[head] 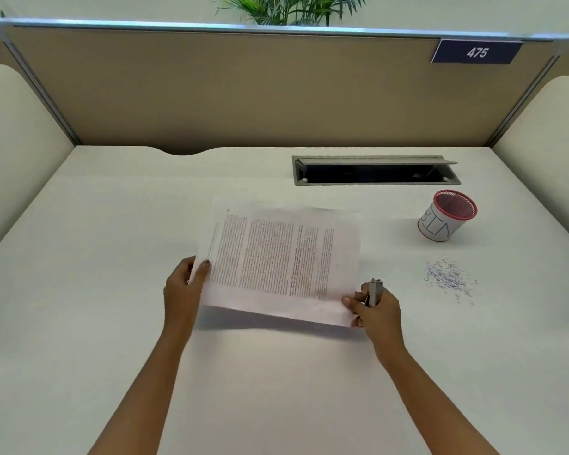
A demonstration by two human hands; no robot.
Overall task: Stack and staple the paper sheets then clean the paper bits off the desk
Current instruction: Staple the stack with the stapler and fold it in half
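While you hold both ends: white printed paper sheets (283, 257) hover tilted over the pale bench (112, 224), long axis left to right.
Left grip (184, 284): pinches the left edge.
Right grip (378, 310): thumb pinches the near right corner; fingers curl round the small silver stapler (374, 292), just beside that corner.

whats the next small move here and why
Probably slip the stapler in the right hand over the near corner of the paper sheets: the left hand grips the sheets' other edge, the stapler points up, off the paper, and the paper bits can wait.
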